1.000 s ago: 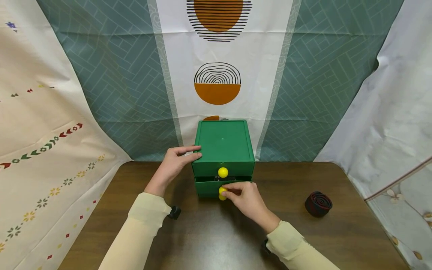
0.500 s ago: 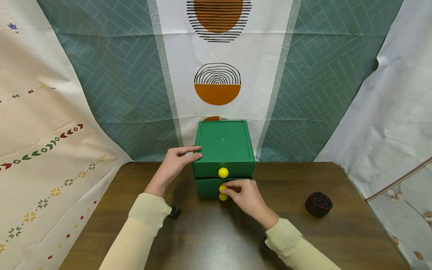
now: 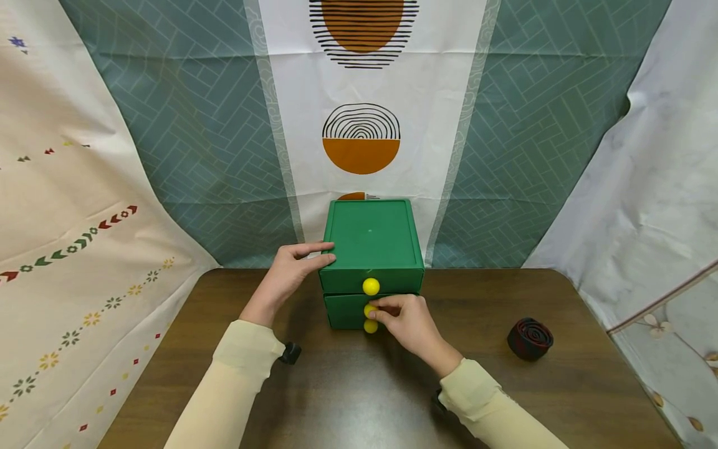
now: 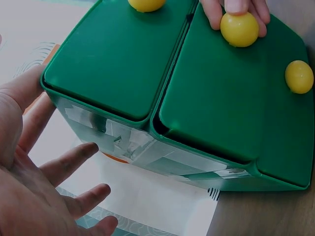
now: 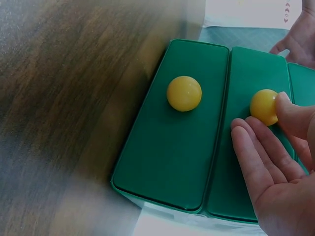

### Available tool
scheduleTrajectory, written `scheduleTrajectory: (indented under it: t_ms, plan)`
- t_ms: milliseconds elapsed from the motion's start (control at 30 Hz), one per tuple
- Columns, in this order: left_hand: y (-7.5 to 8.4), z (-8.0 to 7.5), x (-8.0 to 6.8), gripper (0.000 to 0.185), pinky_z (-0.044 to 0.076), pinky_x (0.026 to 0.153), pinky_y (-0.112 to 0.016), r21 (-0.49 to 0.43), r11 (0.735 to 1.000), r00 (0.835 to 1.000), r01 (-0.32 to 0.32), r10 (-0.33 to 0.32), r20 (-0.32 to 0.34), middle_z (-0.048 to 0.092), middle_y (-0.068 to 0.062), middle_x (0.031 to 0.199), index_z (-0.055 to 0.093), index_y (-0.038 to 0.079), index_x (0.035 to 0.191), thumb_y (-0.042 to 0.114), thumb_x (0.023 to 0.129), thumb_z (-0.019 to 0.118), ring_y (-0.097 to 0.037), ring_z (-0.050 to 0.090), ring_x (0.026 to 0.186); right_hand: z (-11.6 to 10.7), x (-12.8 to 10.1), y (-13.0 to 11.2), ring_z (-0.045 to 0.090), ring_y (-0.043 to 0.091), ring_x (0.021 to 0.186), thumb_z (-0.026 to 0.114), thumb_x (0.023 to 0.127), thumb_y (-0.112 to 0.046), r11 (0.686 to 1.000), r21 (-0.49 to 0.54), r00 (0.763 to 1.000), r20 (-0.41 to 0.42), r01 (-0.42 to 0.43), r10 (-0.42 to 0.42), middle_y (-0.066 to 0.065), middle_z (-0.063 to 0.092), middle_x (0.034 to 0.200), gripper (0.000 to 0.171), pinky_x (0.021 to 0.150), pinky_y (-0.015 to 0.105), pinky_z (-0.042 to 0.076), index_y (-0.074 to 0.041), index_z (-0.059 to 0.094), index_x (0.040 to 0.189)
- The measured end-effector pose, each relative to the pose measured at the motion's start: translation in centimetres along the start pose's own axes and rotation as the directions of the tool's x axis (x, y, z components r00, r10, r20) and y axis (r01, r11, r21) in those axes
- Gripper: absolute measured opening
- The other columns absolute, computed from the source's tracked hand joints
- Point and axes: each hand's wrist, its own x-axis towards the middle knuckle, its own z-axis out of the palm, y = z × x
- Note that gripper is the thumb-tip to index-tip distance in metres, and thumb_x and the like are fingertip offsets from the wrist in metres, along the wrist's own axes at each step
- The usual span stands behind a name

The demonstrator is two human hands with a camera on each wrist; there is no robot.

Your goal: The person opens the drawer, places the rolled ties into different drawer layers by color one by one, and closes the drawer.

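A green box of three drawers [image 3: 370, 237] stands at the back of the brown table [image 3: 348, 393]; each drawer front carries a yellow knob. My right hand [image 3: 377, 312] pinches the middle knob [image 3: 368, 309] between thumb and fingers, which also shows in the right wrist view [image 5: 263, 105] and the left wrist view [image 4: 239, 28]. The top knob [image 3: 371, 286] and bottom knob [image 3: 370, 326] are free. All drawer fronts look nearly flush. My left hand [image 3: 322, 254] rests with straight fingers on the box's top left edge, its palm [image 4: 29, 162] beside the box's side wall.
A rolled dark red and black band [image 3: 530, 338] lies on the table to the right. Patterned cloths hang behind the box and along both sides of the table.
The middle drawer, slightly out a second ago, has slid back into the box with my right hand on its knob. My left hand has not moved.
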Motion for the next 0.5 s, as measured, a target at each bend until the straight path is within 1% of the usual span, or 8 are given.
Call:
scheduleTrajectory:
  t_ms: [300,500]
  plan:
    - [0.10,0.03,-0.05,0.041,0.031,0.111,-0.047,-0.010,1.000,1.000,0.000,0.000,-0.004,0.049,0.003,0.140,0.064,0.019,0.123,0.031,0.085,0.069,-0.018,0.034,0.136,0.08,0.16,-0.03,0.065,-0.004,0.076,0.075,0.079,-0.030,1.000,0.003,1.000,-0.016,0.000,0.000,-0.017,0.071,0.087,0.012,0.066,0.016,0.054,-0.027,0.076,0.090]
    - [0.06,0.01,-0.07,0.041,0.030,0.112,-0.048,-0.009,1.000,1.000,0.006,-0.006,0.004,0.047,0.002,0.142,0.064,0.019,0.124,0.031,0.085,0.069,-0.020,0.032,0.137,0.26,0.32,-0.08,0.065,-0.004,0.074,0.075,0.078,-0.028,1.000,0.003,0.999,-0.042,-0.007,0.007,-0.018,0.071,0.084,0.011,0.065,0.017,0.054,-0.025,0.076,0.089]
